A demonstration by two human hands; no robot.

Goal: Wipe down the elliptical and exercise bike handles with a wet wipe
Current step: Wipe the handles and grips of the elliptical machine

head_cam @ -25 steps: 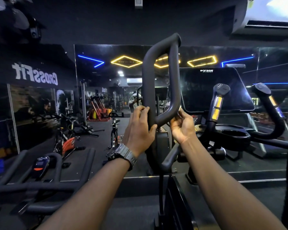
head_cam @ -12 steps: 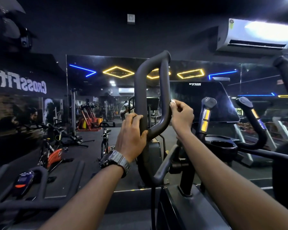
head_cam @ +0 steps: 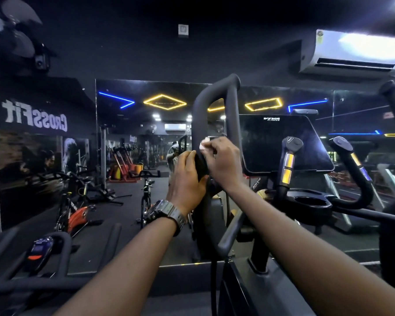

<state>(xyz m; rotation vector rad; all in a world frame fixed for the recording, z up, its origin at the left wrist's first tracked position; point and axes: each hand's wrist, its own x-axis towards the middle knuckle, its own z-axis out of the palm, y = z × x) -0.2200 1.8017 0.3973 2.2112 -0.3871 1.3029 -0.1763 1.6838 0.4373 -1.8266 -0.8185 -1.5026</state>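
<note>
Wipe (head_cam: 203, 144): small, white, crumpled against handle (head_cam: 232, 115).

Mirrored "CrossFit" on wall sign (head_cam: 34, 116).

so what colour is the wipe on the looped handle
White, a small wet wipe pinched by the right hand; head view.

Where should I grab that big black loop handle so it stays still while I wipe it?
Probably grab the loop handle on its left upright bar, low down, coming from the left, like the left hand does. The bar is round and thin, so fingers wrap round it, leaving the right hand free to rub with the wipe.
</note>
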